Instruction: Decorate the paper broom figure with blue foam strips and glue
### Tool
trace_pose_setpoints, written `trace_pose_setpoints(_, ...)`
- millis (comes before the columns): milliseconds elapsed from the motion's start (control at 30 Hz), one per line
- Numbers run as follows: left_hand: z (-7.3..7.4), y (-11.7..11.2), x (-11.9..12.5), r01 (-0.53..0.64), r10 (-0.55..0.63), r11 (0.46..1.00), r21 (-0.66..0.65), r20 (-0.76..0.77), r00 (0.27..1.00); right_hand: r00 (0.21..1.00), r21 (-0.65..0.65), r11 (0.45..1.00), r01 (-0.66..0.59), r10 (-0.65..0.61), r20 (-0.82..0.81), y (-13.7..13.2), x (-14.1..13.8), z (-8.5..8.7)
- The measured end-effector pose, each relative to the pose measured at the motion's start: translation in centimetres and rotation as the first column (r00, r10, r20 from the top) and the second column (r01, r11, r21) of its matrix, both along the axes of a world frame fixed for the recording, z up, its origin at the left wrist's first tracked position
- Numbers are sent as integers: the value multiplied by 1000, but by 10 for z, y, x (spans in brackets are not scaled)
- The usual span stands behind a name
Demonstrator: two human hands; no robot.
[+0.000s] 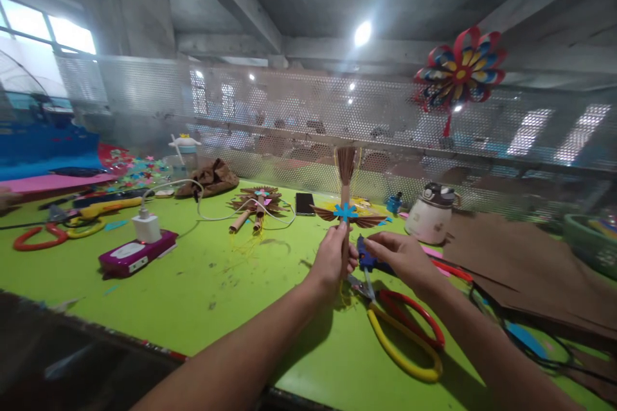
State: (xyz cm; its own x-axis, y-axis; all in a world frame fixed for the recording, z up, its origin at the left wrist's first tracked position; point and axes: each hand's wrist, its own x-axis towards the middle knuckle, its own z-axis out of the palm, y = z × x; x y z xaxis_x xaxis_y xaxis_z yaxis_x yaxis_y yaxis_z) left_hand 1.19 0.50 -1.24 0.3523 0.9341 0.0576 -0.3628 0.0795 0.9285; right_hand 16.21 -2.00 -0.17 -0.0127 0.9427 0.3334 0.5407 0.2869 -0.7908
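Observation:
Upright in my left hand (331,257) is a brown paper craft figure (346,192), its rolled stem pinched between thumb and fingers. It has a fringed top, pleated side wings and a blue paper piece at the middle. My right hand (398,257) is just to the right, its fingertips closed at a blue glue gun (366,253) with a pale glue stick poking out below. The hand hides part of the gun. Beneath both hands lie scissors (405,340) with one red and one yellow handle.
Further left on the green table (193,308) are similar brown paper pieces (258,202), a phone (304,203), and a purple power strip (137,253) with a white charger. At right stand a jug-like bottle (430,215) and brown paper sheets (525,263). A perforated screen (289,109) rises behind.

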Motion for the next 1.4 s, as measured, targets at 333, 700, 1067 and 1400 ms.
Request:
trace_pose_setpoints(333, -3, 3, -1, 21, -19, 999, -45, 52, 998, 982, 129, 975, 181, -187, 33, -6, -1, 5)
trace_pose_setpoints(700, -1, 4, 0, 39, -32, 996, -82, 90, 995, 960, 91, 983, 159, -175, 218, 2, 35, 15)
trace_pose_setpoints(1067, -7, 7, 1, -65, 73, 994, 83, -101, 992, 914, -28, 986, -165, 164, 371, -16, 14, 23)
trace_pose_setpoints(1400, -6, 9, 0, -98, 102, 993, 64, -67, 993, 919, -14, 997, -77, 77, 387, 0, 34, 17)
